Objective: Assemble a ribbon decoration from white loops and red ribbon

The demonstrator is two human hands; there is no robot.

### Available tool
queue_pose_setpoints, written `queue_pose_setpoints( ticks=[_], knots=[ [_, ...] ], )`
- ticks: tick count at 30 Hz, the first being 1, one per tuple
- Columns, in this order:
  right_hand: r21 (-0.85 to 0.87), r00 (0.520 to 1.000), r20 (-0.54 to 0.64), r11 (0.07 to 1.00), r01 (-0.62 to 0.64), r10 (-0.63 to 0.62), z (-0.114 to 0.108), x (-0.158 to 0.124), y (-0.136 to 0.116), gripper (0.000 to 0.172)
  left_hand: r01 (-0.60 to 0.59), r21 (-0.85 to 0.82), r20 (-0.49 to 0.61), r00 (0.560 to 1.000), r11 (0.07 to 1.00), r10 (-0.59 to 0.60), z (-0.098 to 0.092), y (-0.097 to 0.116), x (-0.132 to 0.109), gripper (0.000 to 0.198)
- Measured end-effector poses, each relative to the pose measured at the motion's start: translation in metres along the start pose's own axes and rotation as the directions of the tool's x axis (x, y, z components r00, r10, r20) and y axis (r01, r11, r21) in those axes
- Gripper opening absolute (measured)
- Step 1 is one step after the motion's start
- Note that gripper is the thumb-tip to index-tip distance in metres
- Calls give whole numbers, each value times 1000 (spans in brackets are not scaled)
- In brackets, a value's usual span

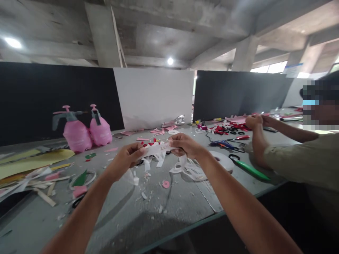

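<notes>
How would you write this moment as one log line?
left hand: pinches paper strip | right hand: pinches paper strip | nearby: pink sprayers, green scissors, co-worker's hand

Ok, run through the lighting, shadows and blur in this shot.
Head view: the ceiling lamps and the windows at upper right glare white. The arms cast soft shadows on the grey table. The left hand, the right hand and the white paper piece they pinch look slightly soft. The wide lens bows the table edge.

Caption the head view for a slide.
Left hand and right hand pinch a white paper strip over a scrap-strewn table.
</notes>
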State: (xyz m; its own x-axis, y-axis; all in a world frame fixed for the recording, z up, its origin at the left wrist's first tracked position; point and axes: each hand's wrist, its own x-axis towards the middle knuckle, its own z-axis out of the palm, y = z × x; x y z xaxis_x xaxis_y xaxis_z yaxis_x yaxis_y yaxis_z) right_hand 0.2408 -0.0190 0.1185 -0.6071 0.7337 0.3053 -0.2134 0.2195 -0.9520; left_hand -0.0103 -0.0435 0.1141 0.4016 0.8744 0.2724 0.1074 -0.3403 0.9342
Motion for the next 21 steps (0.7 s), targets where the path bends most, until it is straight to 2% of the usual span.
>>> queue_pose_setpoints(
  ticks=[2,5,7,10,12,14,16,18,21],
  knots=[
    [196,996,-31,977,85,-80,7,1,-3,37,48,-153,61,997,987,-39,2,0,2,43],
    [384,968,-165,892,240,-189,22,6,-4,28,42,-325,60,998,945,-24,8,-4,5,49],
    [491,946,-260,817,302,-194,30,8,-4,24,34,-342,76,997,939,-9,13,-8,7,52],
    [626,915,-377,689,365,-142,36,8,-3,21,33,-270,85,996,962,-10,19,-15,7,54],
    [663,888,-441,619,421,-132,37,6,0,20,54,-292,35,998,955,-45,23,-19,6,53],
    [658,858,-493,583,477,-146,36,3,4,19,61,-386,-29,997,920,-78,27,-21,6,50],
    [646,839,-527,577,499,-137,36,-1,7,17,47,-493,-55,995,869,-85,30,-19,7,48],
    [642,828,-550,578,504,-110,36,-3,9,13,41,-584,-36,996,810,-76,34,-14,7,46],
    [619,802,-587,574,535,-114,37,-4,11,9,14,-722,-47,996,692,-70,37,-7,10,42]
  ],
)
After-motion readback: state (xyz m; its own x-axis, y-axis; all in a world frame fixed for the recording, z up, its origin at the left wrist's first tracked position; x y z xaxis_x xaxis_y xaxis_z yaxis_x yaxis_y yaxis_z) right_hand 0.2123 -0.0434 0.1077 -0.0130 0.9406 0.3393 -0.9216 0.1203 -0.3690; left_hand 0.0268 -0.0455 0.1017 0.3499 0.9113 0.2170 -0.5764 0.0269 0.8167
